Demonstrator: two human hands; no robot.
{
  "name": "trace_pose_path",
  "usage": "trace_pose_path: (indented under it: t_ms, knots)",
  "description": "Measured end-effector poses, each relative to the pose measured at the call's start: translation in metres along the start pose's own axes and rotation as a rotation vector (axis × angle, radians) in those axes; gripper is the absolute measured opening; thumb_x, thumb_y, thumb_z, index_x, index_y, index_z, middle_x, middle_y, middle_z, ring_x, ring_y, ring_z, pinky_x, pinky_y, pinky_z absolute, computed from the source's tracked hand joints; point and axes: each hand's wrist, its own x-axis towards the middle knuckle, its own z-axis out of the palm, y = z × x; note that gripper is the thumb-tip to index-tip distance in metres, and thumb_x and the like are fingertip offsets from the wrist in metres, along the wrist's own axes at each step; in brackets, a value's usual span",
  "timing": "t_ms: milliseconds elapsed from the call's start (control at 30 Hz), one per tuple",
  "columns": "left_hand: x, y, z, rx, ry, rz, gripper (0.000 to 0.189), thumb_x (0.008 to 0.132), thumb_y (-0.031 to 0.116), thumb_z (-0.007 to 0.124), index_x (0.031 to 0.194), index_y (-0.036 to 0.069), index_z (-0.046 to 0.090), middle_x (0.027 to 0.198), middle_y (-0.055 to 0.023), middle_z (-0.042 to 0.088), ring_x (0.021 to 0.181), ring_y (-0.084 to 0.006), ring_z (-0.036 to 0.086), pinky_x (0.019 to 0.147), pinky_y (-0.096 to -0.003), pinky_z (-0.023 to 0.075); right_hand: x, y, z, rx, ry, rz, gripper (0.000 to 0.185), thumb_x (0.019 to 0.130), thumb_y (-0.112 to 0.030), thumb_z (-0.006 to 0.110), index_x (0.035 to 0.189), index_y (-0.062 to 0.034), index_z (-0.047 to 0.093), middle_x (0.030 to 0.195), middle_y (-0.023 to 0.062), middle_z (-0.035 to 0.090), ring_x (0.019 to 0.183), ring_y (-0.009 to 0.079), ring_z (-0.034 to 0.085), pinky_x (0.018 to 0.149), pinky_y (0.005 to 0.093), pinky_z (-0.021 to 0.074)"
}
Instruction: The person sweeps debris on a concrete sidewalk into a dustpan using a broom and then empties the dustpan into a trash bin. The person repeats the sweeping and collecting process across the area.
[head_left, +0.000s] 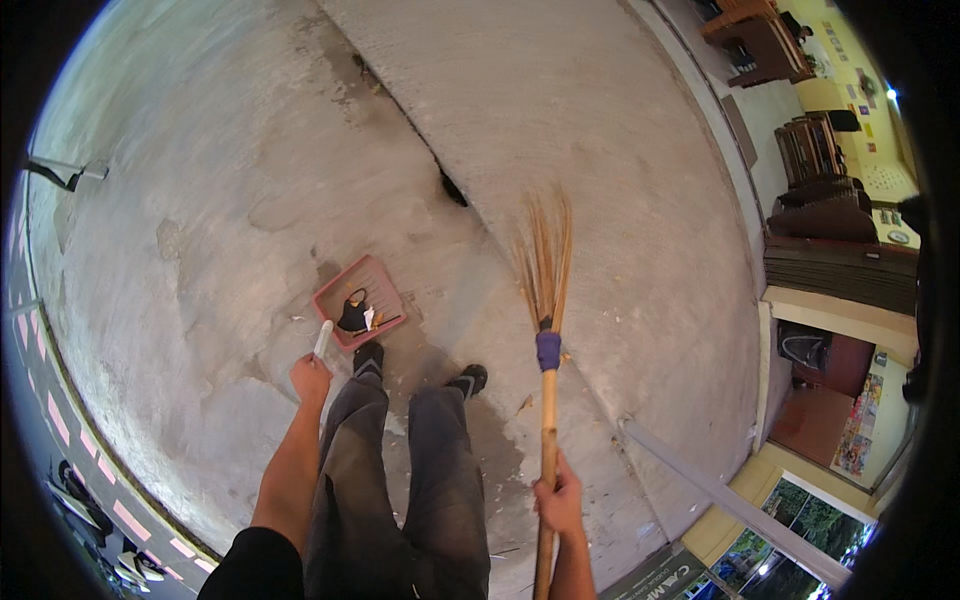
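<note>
My right hand (559, 495) grips the bamboo handle of a stick broom (550, 405). A purple binding (548, 351) wraps the base of its thin bristles (546, 255), which fan out over the concrete floor. My left hand (310, 377) is closed around a pale rod-like handle (323, 339). Just past it, a pinkish-red plastic dustpan (383, 279) sits in front of my left shoe. Inside are a black cloth-like piece with a loop (352, 315), a crumpled white scrap (368, 318) and some brown bits. Whether the handle joins the dustpan cannot be seen clearly.
A crack with a dark hole (452, 190) crosses the concrete floor (622, 187). Dry leaves (526, 405) lie right of my feet. A grey post (720, 491) rises at lower right. Rooms with stacked wooden furniture (814, 150) line the right; motorbikes (79, 510) stand at lower left.
</note>
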Motion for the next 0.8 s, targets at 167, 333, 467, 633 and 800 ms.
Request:
trace_pose_path:
  t_ms: [167, 333, 467, 633, 800]
  knots:
    - [-0.041, 0.052, 0.018, -0.015, 0.003, 0.084, 0.03, 0.099, 0.019, 0.059, 0.107, -0.005, 0.076, 0.066, -0.0197, 0.071, 0.061, -0.0306, 0.075, 0.064, -0.0424, 0.0578, 0.106, -0.033, -0.074, -0.173, 0.015, -0.038, 0.077, 0.088, 0.0, 0.062, 0.161, -0.0117, 0.039, 0.081, 0.0067, 0.063, 0.058, 0.0159, 0.06, 0.053, 0.0314, 0.0528]
    - [-0.062, 0.11, 0.087, 0.071, -0.053, 0.058, 0.028, 0.097, 0.019, 0.061, 0.094, -0.005, 0.075, 0.067, -0.02, 0.071, 0.066, -0.0347, 0.075, 0.067, -0.0449, 0.0586, 0.175, -0.014, -0.125, -0.597, -0.041, -0.136, 0.082, 0.086, -0.009, 0.069, 0.16, -0.0083, 0.036, 0.087, 0.0209, 0.068, 0.075, 0.0349, 0.069, 0.074, 0.0406, 0.0579]
    - [-0.071, 0.161, 0.169, 0.221, -0.079, 0.082, 0.026, 0.093, 0.019, 0.064, 0.09, -0.006, 0.074, 0.082, -0.0255, 0.073, 0.082, -0.0418, 0.074, 0.075, -0.0491, 0.0585, 0.114, 0.017, -0.169, -0.691, -0.18, -0.101, 0.084, 0.084, -0.012, 0.073, 0.159, -0.0087, 0.037, 0.091, 0.0225, 0.071, 0.085, 0.037, 0.072, 0.082, 0.0413, 0.0583]
    - [-0.089, 0.204, 0.236, 0.35, -0.175, 0.188, 0.023, 0.09, 0.015, 0.067, 0.094, -0.008, 0.071, 0.094, -0.0311, 0.072, 0.096, -0.0472, 0.072, 0.085, -0.0517, 0.0576, 0.026, 0.014, -0.235, -0.573, -0.322, 0.078, 0.087, 0.084, -0.008, 0.073, 0.162, -0.0114, 0.034, 0.083, 0.0148, 0.071, 0.067, 0.0227, 0.071, 0.067, 0.0365, 0.0577]
    - [-0.115, 0.228, 0.255, 0.196, -0.1, 0.07, 0.023, 0.087, 0.009, 0.068, 0.102, -0.009, 0.067, 0.099, -0.0324, 0.072, 0.095, -0.0481, 0.072, 0.084, -0.0516, 0.0578, 0.05, -0.001, -0.259, -0.46, -0.278, 0.053, 0.088, 0.083, -0.005, 0.072, 0.162, -0.0113, 0.034, 0.08, 0.014, 0.068, 0.063, 0.0184, 0.068, 0.063, 0.0338, 0.0556]
